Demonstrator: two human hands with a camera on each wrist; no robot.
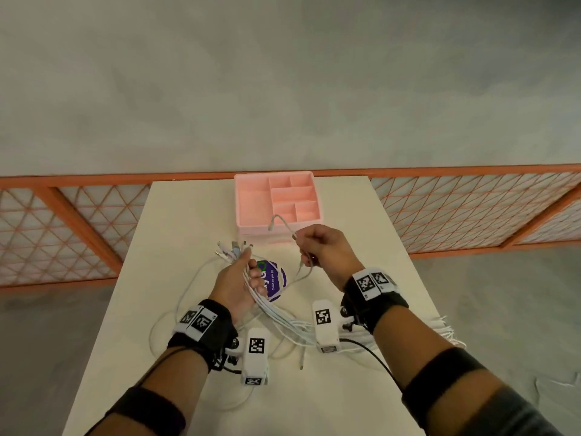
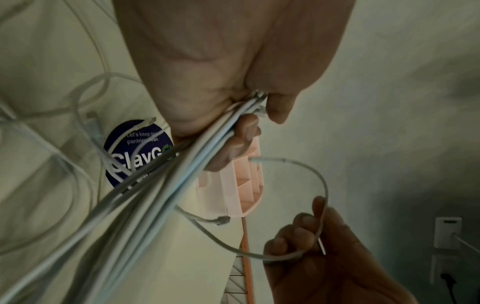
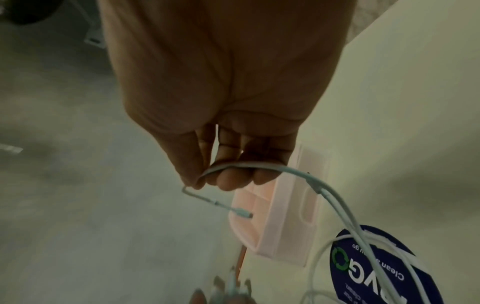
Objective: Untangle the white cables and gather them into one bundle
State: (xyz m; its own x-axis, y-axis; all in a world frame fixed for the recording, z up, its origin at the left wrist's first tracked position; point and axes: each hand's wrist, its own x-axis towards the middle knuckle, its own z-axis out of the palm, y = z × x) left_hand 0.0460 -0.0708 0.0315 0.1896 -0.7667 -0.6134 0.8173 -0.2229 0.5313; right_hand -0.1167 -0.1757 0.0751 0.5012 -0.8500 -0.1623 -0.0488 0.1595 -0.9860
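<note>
— Head view: where do the thin white charging cables (image 1: pixel 276 313) sit?

— My left hand (image 1: pixel 234 286) clenches them as one bundle above the pale rectangular table (image 1: pixel 176 215), plug ends fanned past the fingers, tails trailing onto the tabletop.

— Right hand (image 1: pixel 323 247)?

— Raised near the pink plastic compartment tray (image 1: pixel 251 199), fingers curled around a single white cable (image 1: pixel 281 220). A round dark-blue printed sticker (image 1: pixel 276 278) lies below.

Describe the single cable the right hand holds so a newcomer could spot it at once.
Start at the pink organiser tray at the far end of the white table. Just in front of its near edge, the right hand pinches one white cable whose short plug end arches up over the tray. Unlike the bundle gripped in the left hand, it is alone.
</note>
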